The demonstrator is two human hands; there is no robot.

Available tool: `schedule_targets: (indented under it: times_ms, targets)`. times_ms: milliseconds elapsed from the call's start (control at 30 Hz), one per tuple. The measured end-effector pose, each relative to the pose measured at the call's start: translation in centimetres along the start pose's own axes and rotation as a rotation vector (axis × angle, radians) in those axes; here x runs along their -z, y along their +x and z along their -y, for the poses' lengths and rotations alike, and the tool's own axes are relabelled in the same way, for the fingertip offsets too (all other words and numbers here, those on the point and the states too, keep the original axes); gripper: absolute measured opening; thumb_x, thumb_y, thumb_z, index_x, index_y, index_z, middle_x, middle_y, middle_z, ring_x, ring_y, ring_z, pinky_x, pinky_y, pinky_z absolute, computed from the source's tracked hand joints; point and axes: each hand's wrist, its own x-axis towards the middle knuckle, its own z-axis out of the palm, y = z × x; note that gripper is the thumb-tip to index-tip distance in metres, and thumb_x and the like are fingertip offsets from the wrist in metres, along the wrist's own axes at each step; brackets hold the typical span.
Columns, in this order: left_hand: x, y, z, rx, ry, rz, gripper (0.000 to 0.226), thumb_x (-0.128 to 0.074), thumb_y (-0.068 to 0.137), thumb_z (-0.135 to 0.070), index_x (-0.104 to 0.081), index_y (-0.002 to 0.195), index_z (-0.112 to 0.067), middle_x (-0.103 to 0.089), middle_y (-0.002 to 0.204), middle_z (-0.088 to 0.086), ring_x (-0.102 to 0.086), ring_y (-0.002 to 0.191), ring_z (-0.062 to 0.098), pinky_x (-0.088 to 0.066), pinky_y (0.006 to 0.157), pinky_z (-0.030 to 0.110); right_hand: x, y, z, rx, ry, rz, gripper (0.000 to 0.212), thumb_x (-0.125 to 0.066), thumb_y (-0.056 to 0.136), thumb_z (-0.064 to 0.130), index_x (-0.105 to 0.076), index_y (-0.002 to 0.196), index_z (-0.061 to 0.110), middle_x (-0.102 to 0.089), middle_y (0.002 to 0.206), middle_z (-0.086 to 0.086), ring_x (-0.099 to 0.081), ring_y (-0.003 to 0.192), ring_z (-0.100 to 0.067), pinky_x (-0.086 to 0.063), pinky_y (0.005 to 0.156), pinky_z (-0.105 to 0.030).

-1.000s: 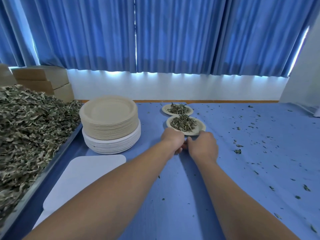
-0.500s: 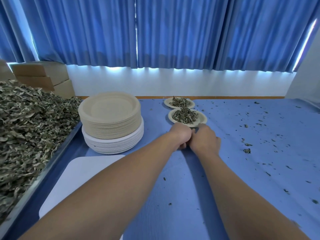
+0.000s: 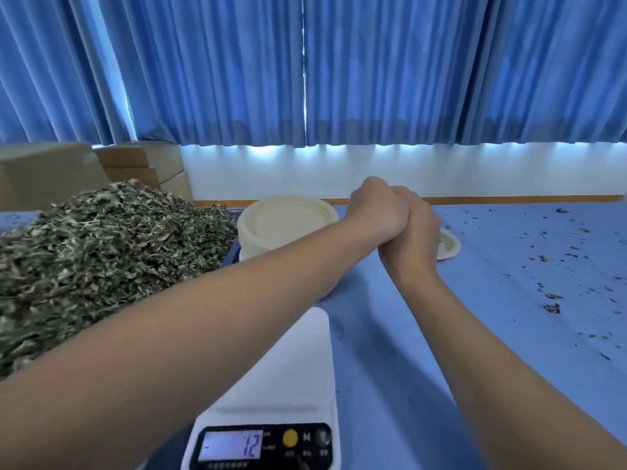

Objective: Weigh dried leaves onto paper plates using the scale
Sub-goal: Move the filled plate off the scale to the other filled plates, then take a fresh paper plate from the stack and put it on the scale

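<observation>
Blue curtains (image 3: pixel 305 69) hang closed ahead of me | white wall (image 3: pixel 305 171) below them | cardboard boxes (image 3: pixel 51 174) stacked at my far left | blue cloth (image 3: pixel 390 368) covers my table | wooden strip (image 3: pixel 509 199) along the table's far edge

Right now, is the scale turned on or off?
On. The scale has a lit display showing the digits 12 after a minus sign.

- Two hands: left hand (image 3: pixel 376 208) and right hand (image 3: pixel 414 235), touching.
- One scale (image 3: pixel 291 385).
- One stack of paper plates (image 3: pixel 288 222) (too many to count).
- One single plate (image 3: pixel 449 245), mostly hidden.
- One heap of dried leaves (image 3: pixel 112 245).
- At least two cardboard boxes (image 3: pixel 47 174).
</observation>
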Motion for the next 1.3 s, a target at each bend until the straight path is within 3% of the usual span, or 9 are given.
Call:
schedule_targets:
  times_ms: [33, 100, 200, 267, 367, 467, 600, 733, 1300]
  targets:
    - [1.5, -0.3, 0.2, -0.037, 0.013, -0.029, 0.017, -0.044, 0.091, -0.007, -0.060, 0.085, -0.003, -0.059, 0.080, 0.008, -0.059, 0.079, 0.025, -0.039, 0.056, 0.029, -0.4, -0.1, 1.1, 0.037, 0.025, -0.017, 0.023, -0.053, 0.085, 0.005, -0.050, 0.076, 0.026, -0.054, 0.077, 0.008, -0.043, 0.065, -0.011, -0.034, 0.060, -0.016]
    - [4.3, -0.9, 1.2, -0.118, 0.038, -0.043, 0.023, -0.043, 0.086, -0.005, -0.061, 0.073, -0.009, -0.060, 0.072, 0.001, -0.059, 0.072, 0.018, -0.039, 0.051, 0.025, -1.1, -0.8, 3.1, 0.116, 0.133, -0.001, 0.021, -0.058, 0.086, 0.000, -0.065, 0.097, 0.017, -0.066, 0.095, -0.002, -0.057, 0.081, -0.020, -0.047, 0.073, -0.030]
    - [8.7, -2.2, 3.6, -0.232, 0.135, -0.019, 0.036, -0.045, 0.084, -0.005, -0.060, 0.061, -0.028, -0.057, 0.057, -0.015, -0.055, 0.060, 0.000, -0.035, 0.048, 0.013, -1.7, -1.4, 5.4, 0.196, 0.081, 0.130, 0.032, -0.053, 0.084, 0.004, -0.071, 0.108, 0.016, -0.072, 0.105, -0.002, -0.065, 0.099, -0.025, -0.052, 0.084, -0.041]
    - [11.3, -3.0, 5.6, -0.277, 0.246, 0.038, 0.035, -0.047, 0.084, -0.005, -0.068, 0.068, -0.028, -0.061, 0.057, -0.014, -0.056, 0.059, 0.003, -0.038, 0.051, 0.016, -1.9, -1.4, 6.0, 0.247, -0.015, 0.281, 0.032, -0.054, 0.088, 0.007, -0.074, 0.107, 0.023, -0.075, 0.103, 0.004, -0.064, 0.097, -0.021, -0.051, 0.083, -0.039]
    - [14.1, -4.0, 8.6, -0.322, 0.405, 0.158, 0.031, -0.048, 0.088, -0.005, -0.075, 0.090, -0.020, -0.073, 0.082, -0.002, -0.065, 0.080, 0.019, -0.052, 0.074, 0.032, -1.7, -1.6, 6.2, 0.310, -0.143, 0.489, 0.020, -0.062, 0.094, 0.027, -0.077, 0.103, 0.036, -0.074, 0.096, 0.017, -0.060, 0.082, -0.008, -0.045, 0.073, -0.032]
    - [15.5, -4.6, 10.8, -0.388, 0.477, 0.204, 0.029, -0.050, 0.091, -0.005, -0.075, 0.098, -0.017, -0.073, 0.088, 0.003, -0.064, 0.085, 0.023, -0.051, 0.080, 0.039, -1.7, -1.4, 6.4, 0.362, -0.198, 0.585, 0.017, -0.068, 0.093, 0.039, -0.077, 0.108, 0.038, -0.073, 0.108, 0.019, -0.062, 0.106, -0.011, -0.044, 0.091, -0.033]
    - [16.3, -4.5, 12.2, -0.476, 0.581, 0.223, 0.023, -0.057, 0.095, -0.017, -0.076, 0.108, -0.022, -0.073, 0.096, -0.001, -0.063, 0.087, 0.021, -0.050, 0.082, 0.042, -1.9, -1.5, 6.7, 0.492, -0.386, 0.559, 0.020, -0.064, 0.095, 0.048, -0.076, 0.109, 0.041, -0.070, 0.119, 0.021, -0.060, 0.117, -0.013, -0.029, 0.115, -0.048]
    - [16.6, -4.3, 12.6, -0.520, 0.584, 0.186, 0.022, -0.063, 0.096, -0.025, -0.075, 0.115, -0.027, -0.075, 0.104, -0.006, -0.066, 0.093, 0.017, -0.050, 0.087, 0.040, -2.1, -1.7, 6.6, 0.525, -0.516, 0.543, 0.021, -0.060, 0.097, 0.048, -0.076, 0.107, 0.038, -0.067, 0.124, 0.023, -0.051, 0.129, -0.006, -0.009, 0.122, -0.052]
    - [16.9, -3.2, 12.5, -0.560, 0.547, 0.185, 0.016, -0.070, 0.093, -0.025, -0.079, 0.107, -0.026, -0.076, 0.107, -0.012, -0.068, 0.099, 0.011, -0.050, 0.093, 0.039, -2.4, -1.4, 6.5, 0.668, -0.710, 0.615, 0.031, -0.042, 0.107, 0.042, -0.072, 0.116, 0.035, -0.062, 0.129, 0.022, -0.053, 0.123, -0.008, -0.013, 0.119, -0.040]
